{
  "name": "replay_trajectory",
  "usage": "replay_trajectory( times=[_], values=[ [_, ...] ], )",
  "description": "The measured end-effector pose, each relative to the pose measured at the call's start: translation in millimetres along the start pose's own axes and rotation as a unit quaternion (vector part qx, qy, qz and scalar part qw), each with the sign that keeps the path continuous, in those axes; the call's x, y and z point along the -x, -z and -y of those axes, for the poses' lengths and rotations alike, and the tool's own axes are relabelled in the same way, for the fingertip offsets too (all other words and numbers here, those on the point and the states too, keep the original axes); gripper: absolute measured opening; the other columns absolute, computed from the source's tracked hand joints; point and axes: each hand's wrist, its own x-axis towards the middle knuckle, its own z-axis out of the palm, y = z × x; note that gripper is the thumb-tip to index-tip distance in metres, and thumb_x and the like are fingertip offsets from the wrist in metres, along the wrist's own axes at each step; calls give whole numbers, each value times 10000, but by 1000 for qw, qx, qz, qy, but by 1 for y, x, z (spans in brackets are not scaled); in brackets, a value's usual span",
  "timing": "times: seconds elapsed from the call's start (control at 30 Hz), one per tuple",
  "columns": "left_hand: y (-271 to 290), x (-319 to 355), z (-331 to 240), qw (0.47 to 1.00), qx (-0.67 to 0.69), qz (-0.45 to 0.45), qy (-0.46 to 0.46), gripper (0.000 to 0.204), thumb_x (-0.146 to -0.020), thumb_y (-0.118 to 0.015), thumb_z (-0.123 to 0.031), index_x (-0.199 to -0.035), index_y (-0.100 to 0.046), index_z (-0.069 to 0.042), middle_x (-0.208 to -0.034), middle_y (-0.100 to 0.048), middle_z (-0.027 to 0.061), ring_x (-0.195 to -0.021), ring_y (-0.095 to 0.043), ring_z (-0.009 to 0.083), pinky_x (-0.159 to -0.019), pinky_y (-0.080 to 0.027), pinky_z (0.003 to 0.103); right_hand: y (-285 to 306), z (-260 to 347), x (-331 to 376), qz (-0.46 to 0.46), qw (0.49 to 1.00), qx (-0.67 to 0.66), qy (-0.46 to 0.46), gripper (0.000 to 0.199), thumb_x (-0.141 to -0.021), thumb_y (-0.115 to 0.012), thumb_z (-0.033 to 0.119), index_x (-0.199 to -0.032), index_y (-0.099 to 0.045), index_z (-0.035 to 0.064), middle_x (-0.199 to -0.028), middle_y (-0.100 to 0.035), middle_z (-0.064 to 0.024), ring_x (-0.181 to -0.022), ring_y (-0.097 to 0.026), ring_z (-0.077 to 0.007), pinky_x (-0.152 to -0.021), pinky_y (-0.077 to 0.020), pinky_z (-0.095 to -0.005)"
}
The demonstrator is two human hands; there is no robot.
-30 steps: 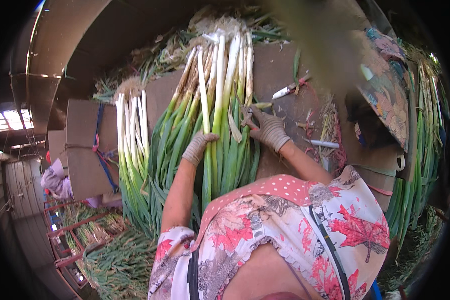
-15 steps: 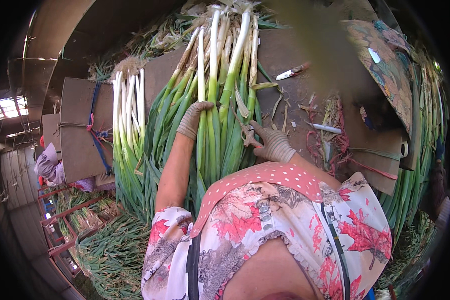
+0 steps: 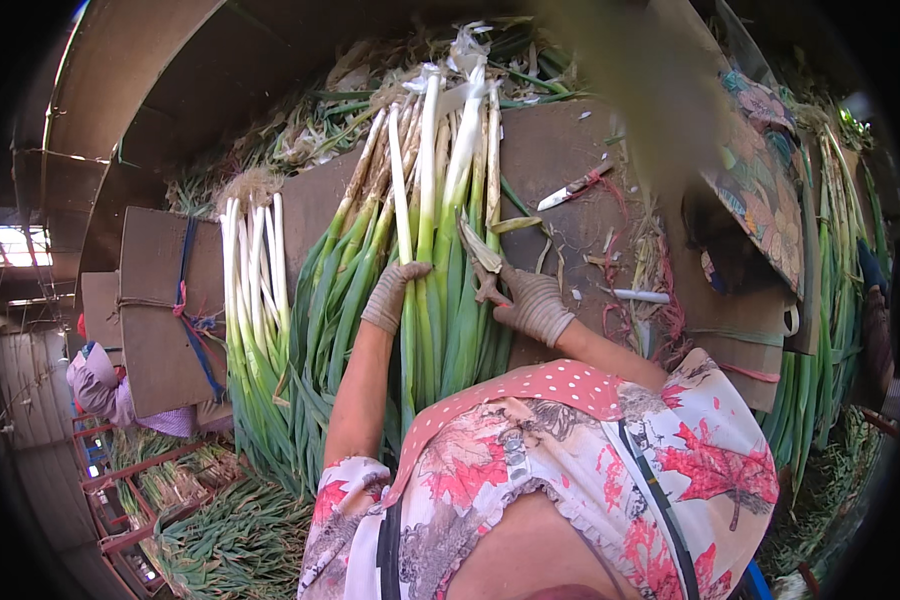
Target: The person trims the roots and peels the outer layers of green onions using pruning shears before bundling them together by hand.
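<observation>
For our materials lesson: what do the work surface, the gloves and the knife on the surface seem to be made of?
Surface: looks like brown cardboard or board, matt, scuffed and littered with scraps.
Gloves, on the left hand and right hand: probably knitted fabric, beige, with a ribbed weave and dirt stains.
Knife: pale blade, likely metal; reddish handle, material unclear.
</observation>
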Motion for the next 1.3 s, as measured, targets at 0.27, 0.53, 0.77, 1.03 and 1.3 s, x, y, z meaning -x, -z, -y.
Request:
replay_trajectory(
  times=[0.27, 0.53, 0.77, 1.03, 1.3],
  values=[
    [3, 24, -28, 999, -18, -21, -20, 388, -760, -686, -160, -1105, -634, 8, -910, -675, 55, -778, -644, 153, -737, -539, 291, 33, -5, -31, -18, 1000, 13, -13, 742, -702, -683, 343, -1374, -459, 121, -954, -686, -191, -849, -676, -376, -743, -525, -469],
    [4, 42, -10, 998, 48, -28, 18, 432, -763, -675, -146, -1153, -612, 29, -944, -691, 90, -771, -679, 183, -714, -576, 305, 23, -2, -23, 18, 999, -18, 20, 850, -696, -689, 358, -1441, -388, 80, -1036, -677, -212, -902, -666, -383, -792, -517, -470],
    [7, 16, -2, 998, 48, -46, 10, 329, -773, -679, -175, -1047, -646, 4, -844, -673, 65, -700, -661, 182, -661, -573, 302, 19, 2, 15, 154, 987, -4, 39, 877, -692, -693, 331, -1453, -360, 50, -1032, -675, -202, -906, -662, -382, -815, -517, -446],
    [3, 15, -15, 996, 70, -42, 25, 259, -774, -685, -193, -955, -686, -8, -855, -680, 65, -755, -652, 174, -758, -566, 325, 13, 13, 25, 224, 973, 44, 33, 916, -706, -685, 318, -1506, -292, 111, -1040, -674, -199, -923, -659, -392, -832, -506, -484],
    [24, 5, -3, 996, 91, -6, 24, 283, -778, -677, -197, -977, -688, 2, -877, -702, 85, -774, -671, 188, -764, -571, 329, 1, 4, 25, 147, 988, 29, 31, 912, -680, -710, 306, -1478, -323, 93, -1020, -664, -204, -890, -662, -393, -784, -516, -476]
  ],
)
